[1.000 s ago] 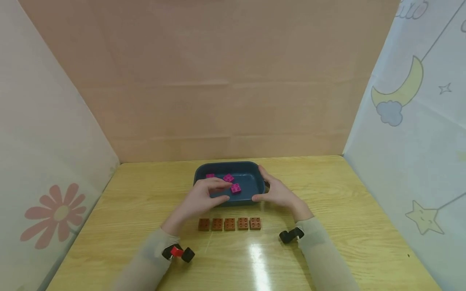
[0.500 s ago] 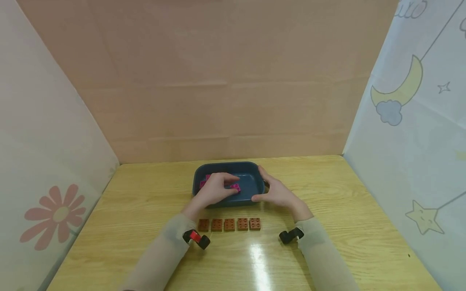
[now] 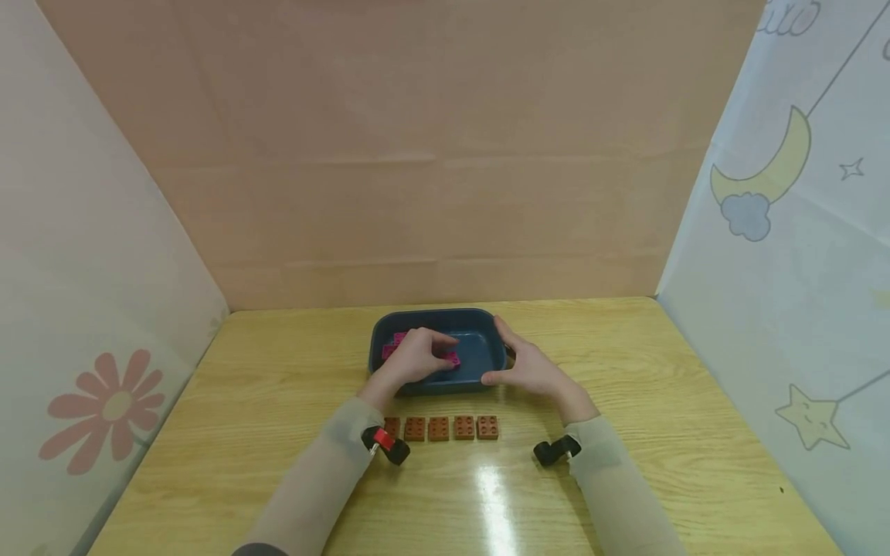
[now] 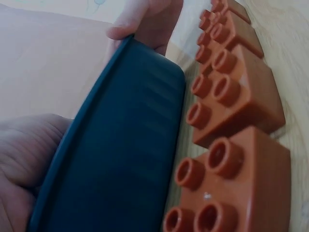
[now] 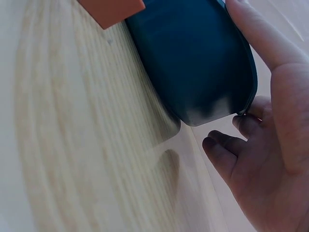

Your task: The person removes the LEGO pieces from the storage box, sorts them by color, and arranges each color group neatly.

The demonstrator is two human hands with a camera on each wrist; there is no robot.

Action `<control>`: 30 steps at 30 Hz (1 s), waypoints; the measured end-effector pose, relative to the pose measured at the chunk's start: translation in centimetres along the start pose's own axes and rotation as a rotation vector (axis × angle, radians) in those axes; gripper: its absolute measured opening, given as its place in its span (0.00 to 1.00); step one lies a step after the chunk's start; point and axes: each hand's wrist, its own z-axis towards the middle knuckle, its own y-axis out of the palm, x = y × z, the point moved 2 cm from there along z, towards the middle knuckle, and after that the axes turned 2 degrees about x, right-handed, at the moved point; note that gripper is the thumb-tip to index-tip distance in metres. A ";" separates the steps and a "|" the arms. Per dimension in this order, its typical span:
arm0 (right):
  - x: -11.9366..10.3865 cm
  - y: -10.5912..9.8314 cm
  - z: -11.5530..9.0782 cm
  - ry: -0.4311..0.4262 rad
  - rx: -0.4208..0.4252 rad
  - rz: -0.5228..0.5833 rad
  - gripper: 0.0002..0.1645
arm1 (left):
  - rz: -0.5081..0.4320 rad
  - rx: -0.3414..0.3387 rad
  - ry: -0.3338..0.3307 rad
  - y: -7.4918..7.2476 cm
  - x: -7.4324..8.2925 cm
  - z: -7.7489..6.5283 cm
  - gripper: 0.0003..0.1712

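My left hand (image 3: 412,358) reaches over the front rim of the dark blue box (image 3: 478,351) in the head view. Its thumb and fingers close about a magenta toy brick (image 3: 453,359) inside, partly hidden by the hand. More magenta bricks (image 3: 388,351) lie at the box's left end. At the right end, my right hand (image 3: 530,366) grips the box, thumb at the front rim and fingers round the far corner. The right wrist view shows this hand (image 5: 285,130) spread around the box end (image 5: 198,58). In the left wrist view the box's front wall (image 4: 120,130) hides the left fingertips.
A row of several orange-brown toy bricks (image 3: 439,428) stands on the wooden table (image 3: 591,332) just in front of the box, partly under the left wrist. A beige backdrop (image 3: 445,193) rises behind the table, with patterned side walls (image 3: 799,309).
My left hand has moved right and farther into the box, its fingers coming round the magenta brick. The left forearm now covers part of the leftmost orange-brown brick. My right hand stays put.
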 end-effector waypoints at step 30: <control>-0.4 0.3 0.5 0.029 0.023 -0.010 0.75 | 0.032 -0.031 -0.040 0.0 -1.4 1.0 0.22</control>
